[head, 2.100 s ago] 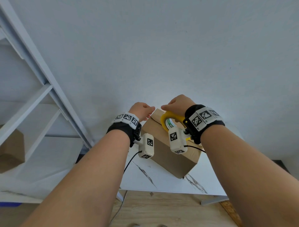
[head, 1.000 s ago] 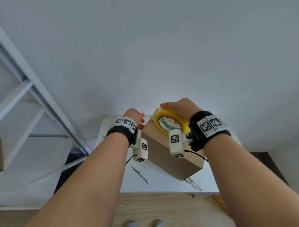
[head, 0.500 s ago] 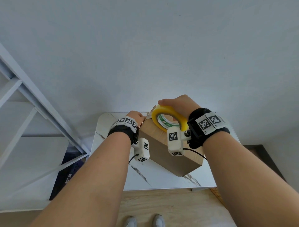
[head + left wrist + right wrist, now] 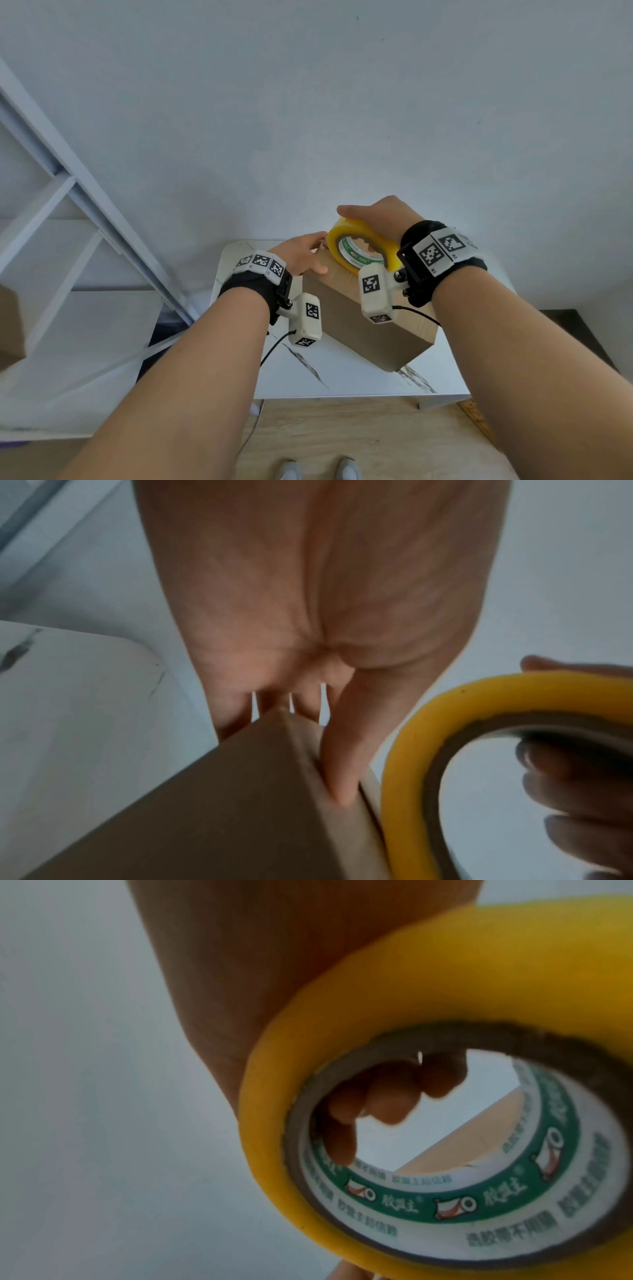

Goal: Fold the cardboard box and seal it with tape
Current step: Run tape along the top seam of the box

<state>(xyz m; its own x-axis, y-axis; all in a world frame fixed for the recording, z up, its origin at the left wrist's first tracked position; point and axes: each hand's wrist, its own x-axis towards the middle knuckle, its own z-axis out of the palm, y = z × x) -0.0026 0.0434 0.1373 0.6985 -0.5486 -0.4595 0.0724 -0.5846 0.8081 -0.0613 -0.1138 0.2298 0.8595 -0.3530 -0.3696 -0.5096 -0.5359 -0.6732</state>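
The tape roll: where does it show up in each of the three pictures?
Head: tape roll sits mid-frame, on the box's far end, gripped by the right hand.
Left wrist: its yellow rim curves along the right edge.
Right wrist: it fills the lower right.
Shared landmark: the box.

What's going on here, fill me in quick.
A person is taping a cardboard box that sits on a white table. The right hand grips a yellow tape roll held over the box's far top corner. The left hand presses on that corner, thumb on the top edge. Whether tape is stuck down yet is not visible.
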